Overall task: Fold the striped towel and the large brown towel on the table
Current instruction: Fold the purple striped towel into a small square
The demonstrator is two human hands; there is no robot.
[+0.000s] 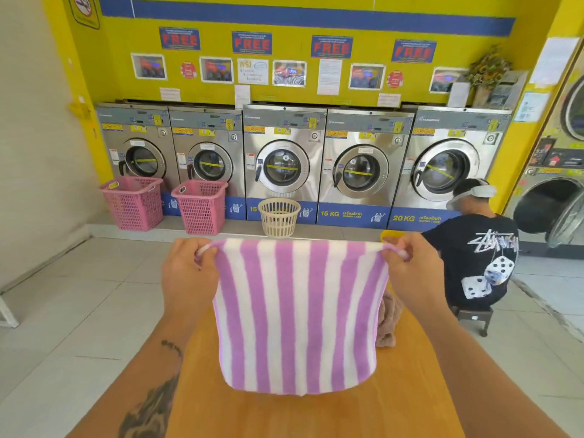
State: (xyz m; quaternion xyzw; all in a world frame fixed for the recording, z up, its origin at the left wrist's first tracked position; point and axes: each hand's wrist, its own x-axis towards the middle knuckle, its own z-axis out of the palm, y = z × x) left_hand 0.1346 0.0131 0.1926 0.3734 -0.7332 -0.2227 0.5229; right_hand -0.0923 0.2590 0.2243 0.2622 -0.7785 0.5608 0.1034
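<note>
Head view: looks forward and down along a wooden table [410,393] toward a row of washing machines [284,162] beyond its far end.
Striped towel [297,314]: purple and white, held up in the air over the middle of the table, spread flat toward the camera with its stripes running up and down. Its rounded lower edge hangs close over the tabletop; whether it touches cannot be told.
Left hand [186,273]: raised over the table's left side, thumb and fingers clamped together on the towel's upper left corner, which bunches out of the pinch.
Right hand [414,270]: raised over the table's right side, fingers and thumb closed on the upper right corner, a tuft of cloth sticking out past the knuckles.
Brown towel [387,324]: a crumpled heap lying on the table toward its right edge, mostly hidden behind the hanging cloth.
Pink baskets [132,202]: two on the floor past the table's far left, against the machines.
Beige basket [279,216]: on the floor just beyond the table's far end.
Seated person [477,260]: off the table's far right corner, back turned, on a low stool [474,317].
</note>
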